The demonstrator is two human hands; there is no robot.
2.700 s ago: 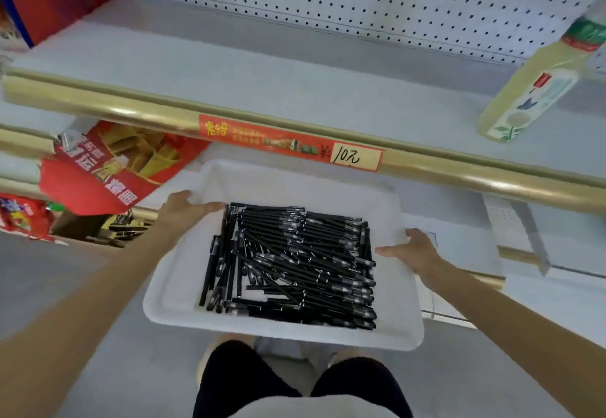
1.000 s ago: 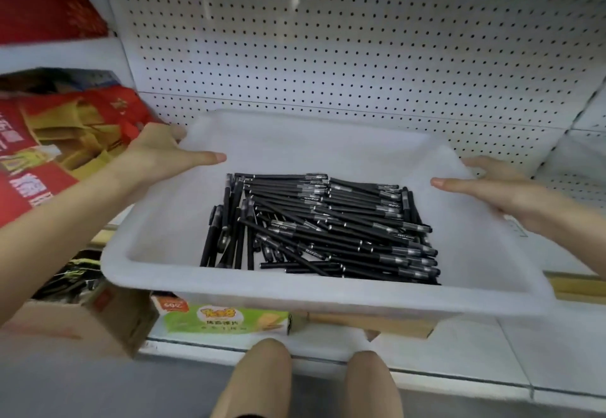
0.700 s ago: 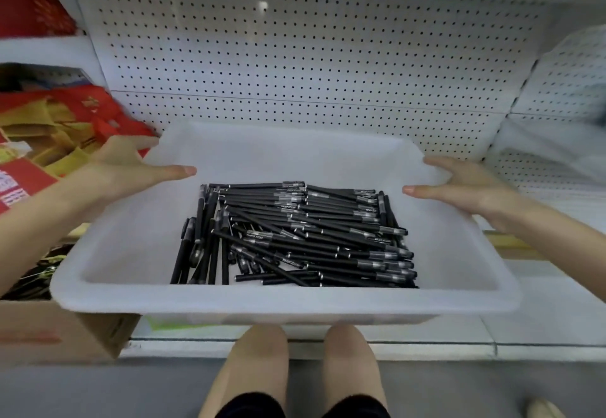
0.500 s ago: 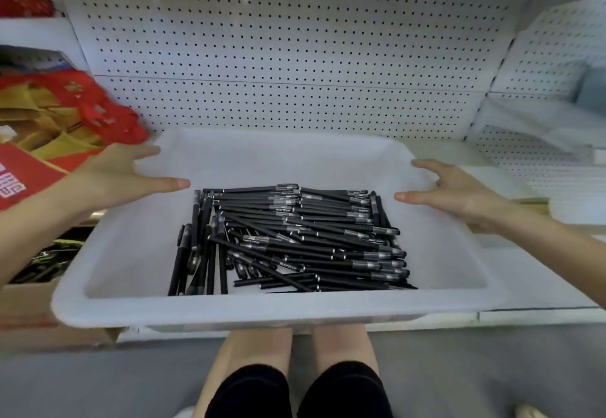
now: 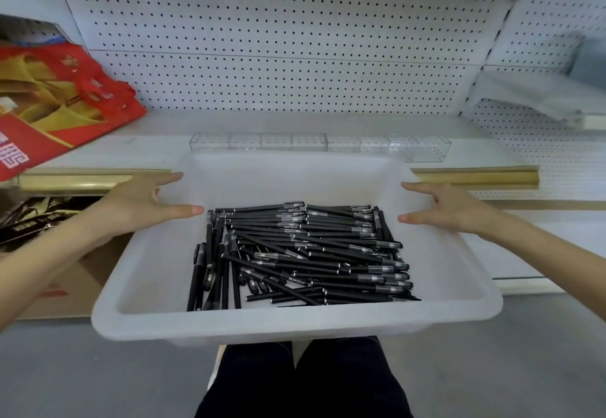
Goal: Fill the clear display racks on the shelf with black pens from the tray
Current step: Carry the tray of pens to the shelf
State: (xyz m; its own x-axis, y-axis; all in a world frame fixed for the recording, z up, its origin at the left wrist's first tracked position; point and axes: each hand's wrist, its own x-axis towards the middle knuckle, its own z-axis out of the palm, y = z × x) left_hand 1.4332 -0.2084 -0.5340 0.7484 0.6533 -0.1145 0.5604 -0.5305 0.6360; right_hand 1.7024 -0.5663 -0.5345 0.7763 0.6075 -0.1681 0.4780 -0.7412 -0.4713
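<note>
Pens point(image 5: 305, 253), slim matte black, heap in the frosted tray point(image 5: 295, 322); your left hand point(image 5: 141, 202) and right hand point(image 5: 449, 207) press its side rims, straight-fingered.

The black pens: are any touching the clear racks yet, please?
Apart. The head view shows the pens in the tray, its far wall between them and the racks.

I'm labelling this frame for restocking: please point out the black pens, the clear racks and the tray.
black pens point(image 5: 311, 253): head view, middle of the pile.
clear display racks point(image 5: 275, 142): head view, front wall of the row.
tray point(image 5: 295, 322): head view, near rim.
</note>
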